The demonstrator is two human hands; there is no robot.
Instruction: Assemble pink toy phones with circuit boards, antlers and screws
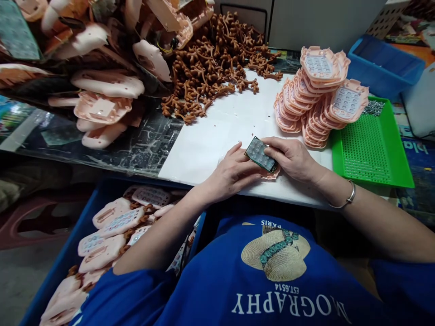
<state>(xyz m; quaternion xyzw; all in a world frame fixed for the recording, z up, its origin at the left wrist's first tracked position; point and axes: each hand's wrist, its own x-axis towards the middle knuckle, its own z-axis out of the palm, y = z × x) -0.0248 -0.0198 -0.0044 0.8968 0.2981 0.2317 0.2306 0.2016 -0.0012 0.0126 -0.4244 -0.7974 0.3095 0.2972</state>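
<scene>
Head view. The left hand (pixel 232 171) and right hand (pixel 290 158) meet at the near edge of the desk (pixel 146 147), over a white sheet (pixel 238 117). The right hand pinches a green circuit board (pixel 260 155) with a translucent keypad at its right end, thumb on top, an edge grip that appears to leave most of the keys uncovered. The board is tilted above a pink plastic shell (pixel 271 174), which is partly hidden beneath it. The left hand lies against the board and shell with its fingers extended, probably to steady them; whether it grips either part cannot be told.

Pink shells with fitted keypads (pixel 317 65) stand nested in leaning stacks beyond the right hand, presumably to save surface area. Beside them, a green tray (pixel 367 149) holds small metal parts (pixel 374 107), probably screws, gathered in its far corner; its raised walls likely prevent scatter. Brown branching plastic pieces (pixel 210 63) lie heaped at the rear. Below the desk edge, a blue crate (pixel 57 267) contains pink handset housings (pixel 105 251).
</scene>
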